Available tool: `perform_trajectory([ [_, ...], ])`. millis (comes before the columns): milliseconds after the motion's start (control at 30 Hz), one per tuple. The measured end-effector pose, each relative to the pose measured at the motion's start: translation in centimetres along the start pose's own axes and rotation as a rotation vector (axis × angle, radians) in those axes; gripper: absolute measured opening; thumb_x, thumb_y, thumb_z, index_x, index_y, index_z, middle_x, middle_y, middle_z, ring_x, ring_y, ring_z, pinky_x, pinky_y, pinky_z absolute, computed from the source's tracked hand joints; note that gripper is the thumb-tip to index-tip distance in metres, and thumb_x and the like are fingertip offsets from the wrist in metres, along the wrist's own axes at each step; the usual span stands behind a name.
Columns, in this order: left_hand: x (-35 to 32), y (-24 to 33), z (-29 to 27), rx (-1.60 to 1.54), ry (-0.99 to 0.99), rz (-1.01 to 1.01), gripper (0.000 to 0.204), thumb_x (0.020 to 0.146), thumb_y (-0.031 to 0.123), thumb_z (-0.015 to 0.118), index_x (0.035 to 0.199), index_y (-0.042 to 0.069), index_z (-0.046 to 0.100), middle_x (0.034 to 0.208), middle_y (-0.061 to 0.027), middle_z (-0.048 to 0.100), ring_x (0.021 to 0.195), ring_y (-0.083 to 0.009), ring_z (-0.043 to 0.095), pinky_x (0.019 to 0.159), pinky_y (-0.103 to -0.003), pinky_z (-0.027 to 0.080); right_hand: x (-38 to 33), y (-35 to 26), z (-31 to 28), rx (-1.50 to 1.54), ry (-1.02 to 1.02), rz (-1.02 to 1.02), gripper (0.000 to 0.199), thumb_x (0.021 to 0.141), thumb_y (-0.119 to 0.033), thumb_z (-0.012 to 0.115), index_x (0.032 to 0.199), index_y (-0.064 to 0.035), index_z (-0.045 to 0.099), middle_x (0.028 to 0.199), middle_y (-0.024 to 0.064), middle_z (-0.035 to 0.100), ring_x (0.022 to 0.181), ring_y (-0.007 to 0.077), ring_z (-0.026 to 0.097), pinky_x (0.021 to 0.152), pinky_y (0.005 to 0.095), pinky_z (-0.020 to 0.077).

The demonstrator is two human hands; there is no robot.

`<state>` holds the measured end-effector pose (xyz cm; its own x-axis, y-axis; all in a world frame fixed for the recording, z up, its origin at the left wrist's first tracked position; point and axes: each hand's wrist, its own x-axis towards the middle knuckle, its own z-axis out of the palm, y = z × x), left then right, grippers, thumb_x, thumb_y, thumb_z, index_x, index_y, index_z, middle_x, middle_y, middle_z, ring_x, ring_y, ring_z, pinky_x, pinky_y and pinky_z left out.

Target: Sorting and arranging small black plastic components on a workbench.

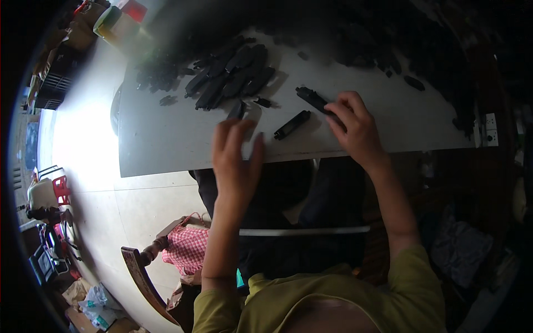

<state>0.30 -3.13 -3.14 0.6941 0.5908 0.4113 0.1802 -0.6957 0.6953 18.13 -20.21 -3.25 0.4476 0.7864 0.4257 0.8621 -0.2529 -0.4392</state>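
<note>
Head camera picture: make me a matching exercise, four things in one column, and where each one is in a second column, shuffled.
Things:
1. left hand
2. right hand
3. heap of black parts
4. checked red cloth

Places:
A. far side of the grey table
B. on the floor beside a wooden chair
C. fingers on a long black part
D. raised over the table's near edge, next to a single black part

Pairs: 1-D, 2-C, 3-A, 4-B

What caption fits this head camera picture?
Right hand touches a black part on the grey table; left hand hovers open.
</note>
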Motion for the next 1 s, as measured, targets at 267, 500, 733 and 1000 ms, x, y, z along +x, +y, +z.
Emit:
perform_trajectory([
  [267, 0.2, 1.2, 2.9, -0.04, -0.167, 0.115, 0.034, 0.077, 0.003, 0.069, 0.11, 0.005, 0.063, 0.108, -0.0141, 0.059, 0.1, -0.0319, 0.058, 0.085, -0.038, 0.047, 1.9, 0.0, 0.5, -0.096, -0.068, -0.08, 0.034, 0.082, 0.0, 0.06, 0.115, -0.0078, 0.065, 0.108, 0.0067, 0.06, 0.097, 0.0213, 0.061, 0.078, 0.0349, 0.0532],
  [500, 0.2, 0.3, 3.2, -0.11, -0.165, 0.123, 0.031, 0.077, 0.0, 0.066, 0.108, 0.004, 0.061, 0.098, -0.0134, 0.06, 0.093, -0.0327, 0.057, 0.081, -0.04, 0.047, 1.4, 0.9, 0.0, 0.261, -0.016, 0.102, 0.036, 0.085, 0.004, 0.053, 0.119, -0.0028, 0.061, 0.107, 0.0122, 0.06, 0.093, 0.0286, 0.063, 0.078, 0.0356, 0.0519],
  [733, -0.2, 0.5, 3.5, -0.09, -0.123, 0.04, 0.03, 0.078, 0.003, 0.067, 0.107, 0.004, 0.061, 0.1, -0.0137, 0.06, 0.094, -0.0332, 0.059, 0.081, -0.039, 0.048, -2.8, -3.2, 0.6, 0.083, 0.003, 0.214, 0.034, 0.085, 0.001, 0.059, 0.119, 0.0028, 0.058, 0.109, 0.0187, 0.058, 0.091, 0.0349, 0.063, 0.077, 0.0392, 0.053],
  [1000, -0.1, 0.8, 3.4, -0.082, -0.147, 0.049, 0.033, 0.077, 0.009, 0.07, 0.109, 0.004, 0.06, 0.1, -0.0134, 0.06, 0.094, -0.0324, 0.058, 0.082, -0.04, 0.047, -3.3, -5.8, 1.9, 0.285, 0.025, 0.282, 0.039, 0.086, 0.002, 0.057, 0.125, 0.0009, 0.055, 0.109, 0.0198, 0.058, 0.088, 0.0361, 0.063, 0.076, 0.0392, 0.0528],
])
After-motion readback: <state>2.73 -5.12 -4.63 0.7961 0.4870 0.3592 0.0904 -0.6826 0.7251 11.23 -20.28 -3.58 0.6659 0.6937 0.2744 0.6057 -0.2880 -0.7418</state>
